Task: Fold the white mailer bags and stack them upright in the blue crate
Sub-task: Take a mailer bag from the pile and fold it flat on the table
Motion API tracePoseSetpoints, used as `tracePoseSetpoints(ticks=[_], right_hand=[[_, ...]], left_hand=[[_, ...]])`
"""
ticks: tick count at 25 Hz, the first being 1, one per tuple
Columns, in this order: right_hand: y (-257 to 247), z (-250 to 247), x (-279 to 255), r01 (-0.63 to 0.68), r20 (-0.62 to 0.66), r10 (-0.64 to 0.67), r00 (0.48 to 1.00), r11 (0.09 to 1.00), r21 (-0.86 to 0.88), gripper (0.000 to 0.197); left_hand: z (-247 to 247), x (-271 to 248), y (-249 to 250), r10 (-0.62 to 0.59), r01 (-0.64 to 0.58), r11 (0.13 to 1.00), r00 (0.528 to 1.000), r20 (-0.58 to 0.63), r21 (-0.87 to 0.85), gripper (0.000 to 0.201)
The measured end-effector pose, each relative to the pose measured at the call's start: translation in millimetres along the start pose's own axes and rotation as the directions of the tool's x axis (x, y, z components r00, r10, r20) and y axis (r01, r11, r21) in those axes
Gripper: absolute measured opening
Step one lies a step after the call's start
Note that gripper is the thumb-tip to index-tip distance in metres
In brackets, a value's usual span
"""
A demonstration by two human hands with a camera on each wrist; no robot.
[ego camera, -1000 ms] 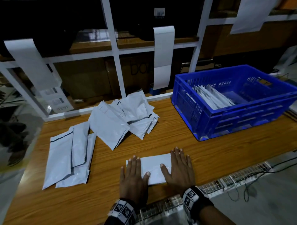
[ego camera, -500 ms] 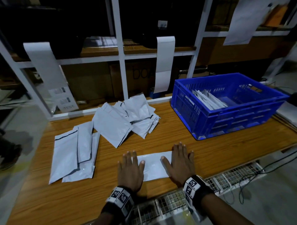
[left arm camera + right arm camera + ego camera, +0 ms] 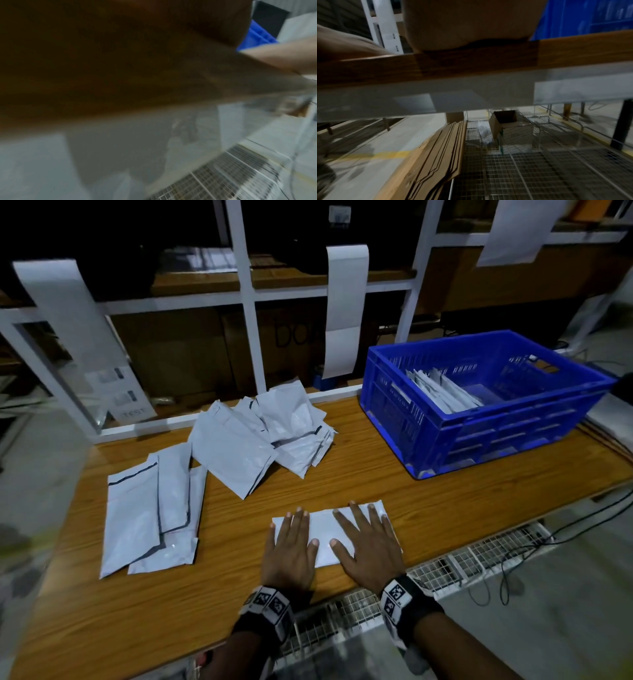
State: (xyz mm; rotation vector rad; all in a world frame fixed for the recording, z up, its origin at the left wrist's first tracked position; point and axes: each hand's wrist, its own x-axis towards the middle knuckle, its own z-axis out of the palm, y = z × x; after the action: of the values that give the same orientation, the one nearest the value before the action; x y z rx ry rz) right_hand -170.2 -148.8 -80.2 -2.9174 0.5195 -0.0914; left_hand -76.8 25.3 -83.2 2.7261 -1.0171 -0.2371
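Two hands are flat on one folded bag (image 3: 323, 534) near the front edge of the worktop (image 3: 445, 508). My left hand (image 3: 291, 546) has its fingers straight and close together, pressing down on the left part of the bag. My right hand (image 3: 368, 546) is spread wide and presses the right part. Neither hand is pinching anything.

A moment ago my hands sat nearer the two ends of the bag, with more white showing between them. Now they have slid in closer, and my thumbs almost meet in the middle. I think that means I have been rubbing the fold flat, so the crease holds. The bag looks short and wide now, so the fold looks done.

The crate (image 3: 479, 419) sits at the back right corner of the worktop, well apart from my hands. Some folded bags (image 3: 442, 392) already stand in it, leaning against its left side. There is lots of room left inside.

More bags wait to be folded. One loose pile (image 3: 260, 436) lies near the back edge, in the middle. A flatter pile (image 3: 150, 508) lies by the left edge.

Next I would guess I need to pick this bag up and stand it beside the others. It is thin and slippery, so it may spring open if I let go too soon.

The wrist views are too blurry to add much.
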Motion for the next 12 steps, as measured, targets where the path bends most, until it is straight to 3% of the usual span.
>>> tracePoseSetpoints(ticks=[6,10,12], right_hand=[[44,-12,-1,-0.127,0.056,0.128,0.990,0.992,-0.024,0.073],[48,-21,4,-0.140,0.131,0.141,0.981,0.990,-0.017,0.074],[48,-26,8,-0.166,0.217,0.160,0.963,0.986,0.007,0.066]], left_hand=[[-4,-10,-14,-0.170,0.172,0.985,0.983,-0.074,0.017,0.076],[1,-9,-19,-0.162,0.164,0.986,0.972,-0.172,-0.004,0.070],[1,-10,-20,-0.157,0.158,0.987,0.975,-0.157,-0.006,0.069]])
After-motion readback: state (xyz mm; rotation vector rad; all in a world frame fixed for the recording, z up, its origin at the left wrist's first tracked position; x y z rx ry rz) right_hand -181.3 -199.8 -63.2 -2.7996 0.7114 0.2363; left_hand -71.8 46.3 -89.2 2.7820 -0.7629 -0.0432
